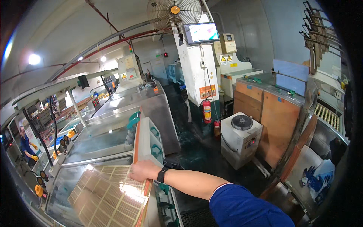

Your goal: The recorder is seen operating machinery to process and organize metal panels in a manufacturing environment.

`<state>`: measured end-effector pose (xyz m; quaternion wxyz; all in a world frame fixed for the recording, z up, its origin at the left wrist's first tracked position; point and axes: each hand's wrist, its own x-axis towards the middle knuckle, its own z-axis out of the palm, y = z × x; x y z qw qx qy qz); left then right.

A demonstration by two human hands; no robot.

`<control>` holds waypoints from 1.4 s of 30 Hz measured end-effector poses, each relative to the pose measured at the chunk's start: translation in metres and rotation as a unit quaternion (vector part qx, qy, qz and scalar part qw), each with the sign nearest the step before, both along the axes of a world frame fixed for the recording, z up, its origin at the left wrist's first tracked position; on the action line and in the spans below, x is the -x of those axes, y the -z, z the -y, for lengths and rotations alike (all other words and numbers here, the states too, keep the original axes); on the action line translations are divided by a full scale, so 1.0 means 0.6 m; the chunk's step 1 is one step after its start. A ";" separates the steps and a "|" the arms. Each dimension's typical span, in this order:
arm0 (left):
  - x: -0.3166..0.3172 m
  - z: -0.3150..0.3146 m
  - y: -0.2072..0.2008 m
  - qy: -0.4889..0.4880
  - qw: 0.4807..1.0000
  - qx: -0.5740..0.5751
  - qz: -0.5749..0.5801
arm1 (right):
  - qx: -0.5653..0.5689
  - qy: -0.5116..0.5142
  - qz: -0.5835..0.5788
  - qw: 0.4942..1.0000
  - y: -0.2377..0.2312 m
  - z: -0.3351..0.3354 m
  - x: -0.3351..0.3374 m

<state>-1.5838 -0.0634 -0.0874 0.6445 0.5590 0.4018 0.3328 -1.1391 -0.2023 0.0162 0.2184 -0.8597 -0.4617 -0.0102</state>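
Observation:
My right hand (143,170) reaches in from the lower right, a dark watch on its wrist. Its fingers are closed at the upper right corner of a thin, gold-toned circuit board panel (109,189) marked with a grid of small rectangles. The panel lies tilted over the clear lid (64,193) of a long machine, and light glares off its right part. A second sheet seems to overlap it, but I cannot tell for certain. My fingertips are partly hidden behind the hand. My left hand is out of view.
Green handles (155,150) line the machine's side. Across the wet aisle stand a white box unit (242,140) with a fan on top and a fire extinguisher (206,111) by a pillar. Blue gloves (317,178) lie at right. Another person (26,147) in yellow gloves works far left.

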 end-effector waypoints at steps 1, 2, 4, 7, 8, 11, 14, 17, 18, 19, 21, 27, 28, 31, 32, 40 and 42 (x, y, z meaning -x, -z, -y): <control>0.002 0.003 0.000 -0.004 1.000 0.005 -0.001 | -0.002 0.000 0.005 1.000 0.003 -0.003 -0.002; 0.000 0.003 -0.001 -0.007 1.000 0.007 -0.001 | -0.005 0.000 0.010 1.000 0.007 -0.005 -0.004; 0.005 0.002 0.003 -0.013 1.000 0.019 0.006 | -0.006 0.001 0.012 1.000 0.005 -0.003 -0.002; 0.013 -0.002 0.008 -0.017 0.998 0.050 0.018 | 0.000 -0.001 0.010 1.000 -0.004 0.001 0.001; 0.011 -0.002 0.010 -0.020 0.996 0.079 0.022 | 0.008 -0.003 0.005 1.000 -0.007 0.002 0.003; -0.062 0.064 -0.098 -0.074 0.986 0.151 0.018 | 0.037 0.017 0.001 0.999 0.013 0.003 -0.015; -0.021 0.042 -0.081 -0.066 0.989 0.131 0.030 | 0.008 -0.001 0.018 1.000 0.006 -0.008 0.006; 0.017 -0.032 -0.008 -0.002 0.993 0.063 0.096 | 0.046 -0.012 0.008 0.999 0.010 -0.022 -0.012; 0.032 -0.055 0.013 0.020 0.991 0.047 0.127 | 0.074 -0.002 0.018 0.997 -0.005 -0.027 0.005; 0.033 -0.080 0.032 0.071 0.982 0.032 0.170 | 0.080 -0.011 0.048 0.996 -0.014 -0.023 0.002; 0.011 -0.084 0.039 -0.034 0.996 -0.022 0.076 | 0.065 0.037 0.027 0.997 -0.016 -0.020 -0.005; 0.032 -0.073 0.019 -0.043 0.942 0.224 0.248 | 0.073 0.014 0.041 0.996 -0.008 -0.030 0.004; 0.011 -0.064 -0.010 -0.011 0.971 0.160 0.179 | 0.080 0.010 0.042 0.996 -0.006 -0.031 0.002; -0.014 -0.045 -0.039 -0.032 0.971 0.131 0.195 | 0.084 0.027 0.031 0.996 -0.012 -0.025 0.014; -0.010 -0.040 -0.039 -0.063 0.976 0.110 0.180 | 0.084 0.024 0.027 0.996 -0.016 -0.027 0.022; 0.180 -0.061 0.023 -0.227 0.968 0.049 0.093 | 0.064 0.012 0.045 0.997 -0.002 -0.026 0.007; 0.227 -0.034 -0.006 -0.276 0.945 0.073 0.160 | 0.100 0.025 0.027 0.994 -0.007 -0.026 0.008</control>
